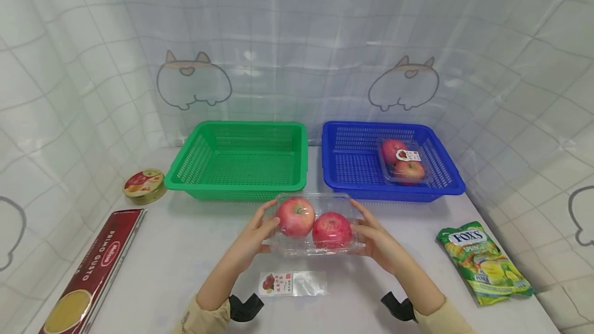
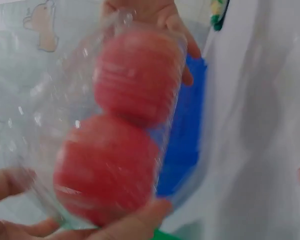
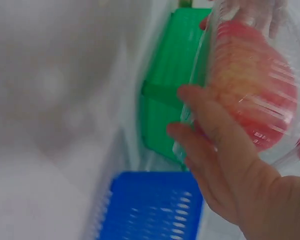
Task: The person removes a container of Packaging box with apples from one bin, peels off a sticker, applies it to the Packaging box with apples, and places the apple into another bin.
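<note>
Two hands hold a clear box of apples above the desk.
From the head view, the left hand (image 1: 254, 231) and right hand (image 1: 373, 238) grasp the ends of the clear box (image 1: 315, 223), which sits in front of the green basket (image 1: 241, 161) and blue basket (image 1: 390, 161), above a torn label (image 1: 292, 283) on the desk (image 1: 185, 251). From the left wrist, fingers (image 2: 135, 222) curl under the box (image 2: 50, 120), two red apples (image 2: 107, 167) inside. From the right wrist, blurred fingers (image 3: 205, 120) press the box's side (image 3: 290, 65).

Beige long sleeves (image 1: 204, 318) on both arms; black wrist straps (image 1: 245, 307); bare hands.
</note>
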